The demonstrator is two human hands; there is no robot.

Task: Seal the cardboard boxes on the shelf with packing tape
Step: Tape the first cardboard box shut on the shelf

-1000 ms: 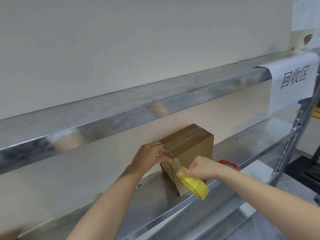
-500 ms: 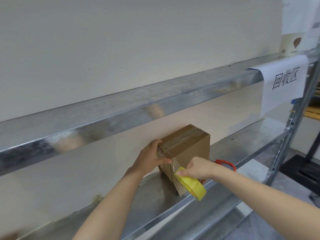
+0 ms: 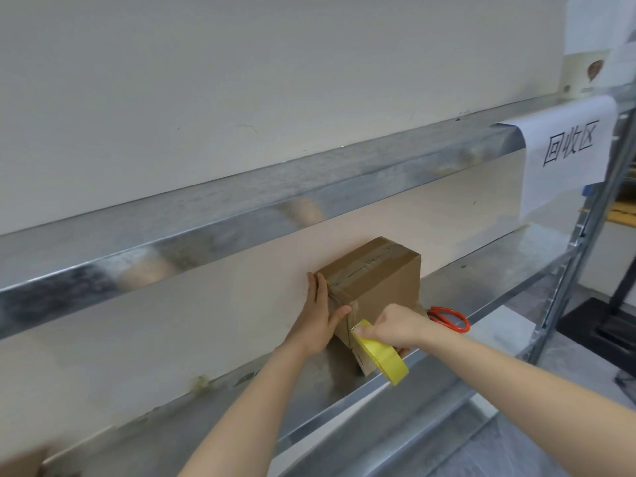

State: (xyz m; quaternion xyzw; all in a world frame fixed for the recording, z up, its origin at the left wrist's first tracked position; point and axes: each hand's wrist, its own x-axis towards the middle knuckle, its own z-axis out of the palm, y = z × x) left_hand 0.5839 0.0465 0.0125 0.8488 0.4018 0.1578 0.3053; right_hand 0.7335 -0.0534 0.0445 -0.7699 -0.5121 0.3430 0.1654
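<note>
One sign (image 3: 568, 156) on the shelf (image 3: 309, 191) reads 回收区.

We face a shiny galvanised steel shelving rack (image 3: 241, 208) set against a plain off-white wall (image 3: 275, 80), which fills the view above it. A white paper sign with black characters (image 3: 568, 149) hangs from the rack's upper shelf at its right end. Below the rack lies a grey floor (image 3: 516, 452), with a black base (image 3: 602, 325) to the rack's right.
</note>
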